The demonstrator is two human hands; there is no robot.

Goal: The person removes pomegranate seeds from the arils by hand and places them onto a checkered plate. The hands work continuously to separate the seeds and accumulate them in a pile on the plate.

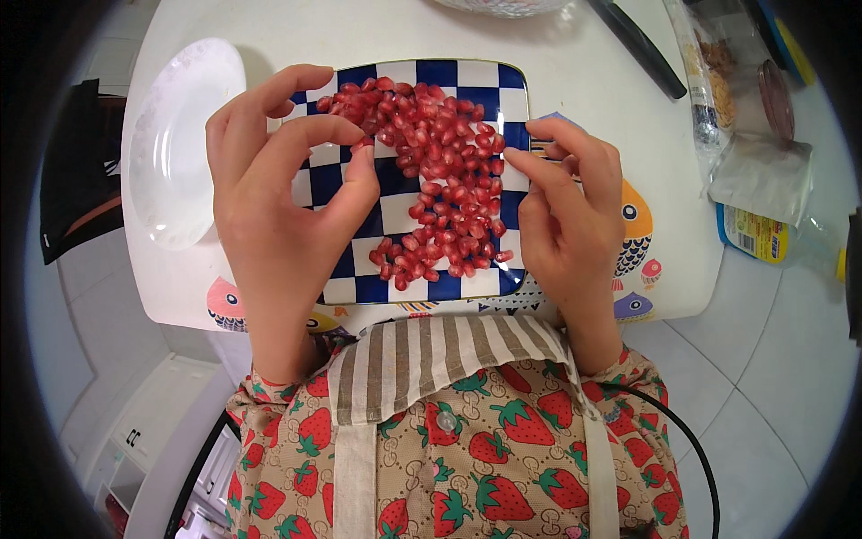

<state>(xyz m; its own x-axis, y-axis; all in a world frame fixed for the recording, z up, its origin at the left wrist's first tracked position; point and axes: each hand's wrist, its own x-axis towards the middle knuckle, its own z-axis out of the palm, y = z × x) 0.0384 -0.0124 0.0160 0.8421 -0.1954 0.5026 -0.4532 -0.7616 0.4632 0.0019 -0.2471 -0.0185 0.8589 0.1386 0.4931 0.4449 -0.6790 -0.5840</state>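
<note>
Many red pomegranate arils (438, 135) lie in a curved heap on a blue-and-white checkered plate (394, 209). Between the thumb and index finger of my left hand (269, 175) is a single aril (362, 143), held over the plate's left side. My right hand (572, 209) rests at the plate's right edge, its index fingertip beside the outermost arils. Its thumb is tucked behind the curled fingers, and I see nothing held in it. Left of my left hand sits a white oval dish (182, 148), whose visible inside holds no food.
A black handle (643, 50) lies at the table's upper right. Glass bowl (508, 7) shows at the top edge. Clear food packages (717, 81) and a bottle with a yellow label (757, 232) crowd the right side. Fish prints decorate the white tablecloth (673, 269).
</note>
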